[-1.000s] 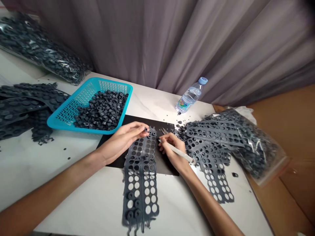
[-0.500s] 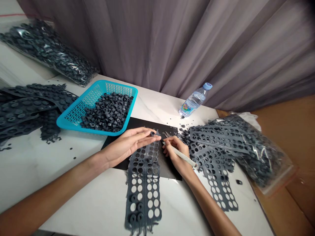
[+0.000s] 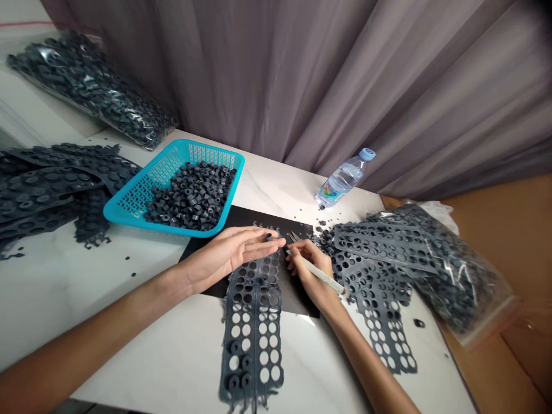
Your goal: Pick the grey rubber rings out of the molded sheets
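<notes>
My left hand (image 3: 226, 253) is turned on its side with its fingers stretched out nearly together. A small dark rubber ring (image 3: 269, 237) is held between its fingers. Close to those fingertips, my right hand (image 3: 311, 267) grips a white pen-shaped tool (image 3: 323, 277); its dark tip points at the left fingers. Under the left hand lies a long dark rubber sheet (image 3: 252, 333) full of round holes, with a few rings still in its near end. Pointed metal tips (image 3: 295, 236) show just beyond the right fingers; what they belong to is hidden.
A blue basket (image 3: 112, 214) with many rings stands at the left, beside stacked rubber sheets (image 3: 38, 184) and a filled plastic bag (image 3: 90, 86). A black mat (image 3: 245, 217) lies under the work. On the right are a water bottle (image 3: 340, 183), punched sheets (image 3: 388, 247) and another bag (image 3: 470, 287).
The view has shifted slightly. The ring sits a little differently between my left fingers, and the tool in my right hand has barely moved.
</notes>
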`<state>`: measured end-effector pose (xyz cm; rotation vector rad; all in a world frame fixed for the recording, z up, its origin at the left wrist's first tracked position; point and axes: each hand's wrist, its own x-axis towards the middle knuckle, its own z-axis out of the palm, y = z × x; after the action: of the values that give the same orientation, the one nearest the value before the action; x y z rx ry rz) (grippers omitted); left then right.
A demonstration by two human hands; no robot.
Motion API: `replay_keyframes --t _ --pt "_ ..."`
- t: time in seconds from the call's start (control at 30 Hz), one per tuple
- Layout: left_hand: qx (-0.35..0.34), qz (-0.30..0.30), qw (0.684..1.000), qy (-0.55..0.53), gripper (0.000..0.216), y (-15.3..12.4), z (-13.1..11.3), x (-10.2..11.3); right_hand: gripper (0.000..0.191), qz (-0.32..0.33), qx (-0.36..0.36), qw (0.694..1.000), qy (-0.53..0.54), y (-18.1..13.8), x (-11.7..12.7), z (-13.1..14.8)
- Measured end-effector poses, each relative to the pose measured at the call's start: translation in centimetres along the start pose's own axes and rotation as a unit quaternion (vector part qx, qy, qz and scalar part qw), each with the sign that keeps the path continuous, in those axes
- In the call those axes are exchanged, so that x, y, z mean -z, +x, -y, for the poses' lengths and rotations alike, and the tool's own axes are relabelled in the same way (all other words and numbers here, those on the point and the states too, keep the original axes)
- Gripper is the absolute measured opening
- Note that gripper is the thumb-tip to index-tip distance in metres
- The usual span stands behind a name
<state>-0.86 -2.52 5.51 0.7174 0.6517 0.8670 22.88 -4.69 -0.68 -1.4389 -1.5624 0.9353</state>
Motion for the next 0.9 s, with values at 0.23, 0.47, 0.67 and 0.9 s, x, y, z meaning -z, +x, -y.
replay_keyframes --t 0.23,0.47,0.67,0.9 --pt "0.000 0.023 0.998 0.057 0.021 -0.5 -0.2 -0.1 0.027 0.005 0.003 1.000 -0.007 0.1 0.0 -0.2" --pt "-0.026 0.036 0.990 0.133 0.028 -0.6 0.3 -0.5 0.020 0.003 0.081 0.994 -0.073 -0.6 0.1 0.7" --pt "-0.117 0.020 0.968 0.223 0.026 -0.4 1.0 -0.7 0.030 0.101 0.264 0.931 -0.232 -1.4 -0.3 0.8" --pt "-0.148 0.036 0.957 0.247 0.025 -1.1 1.3 -0.9 0.044 0.021 0.281 0.892 -0.352 -1.0 0.3 0.4"
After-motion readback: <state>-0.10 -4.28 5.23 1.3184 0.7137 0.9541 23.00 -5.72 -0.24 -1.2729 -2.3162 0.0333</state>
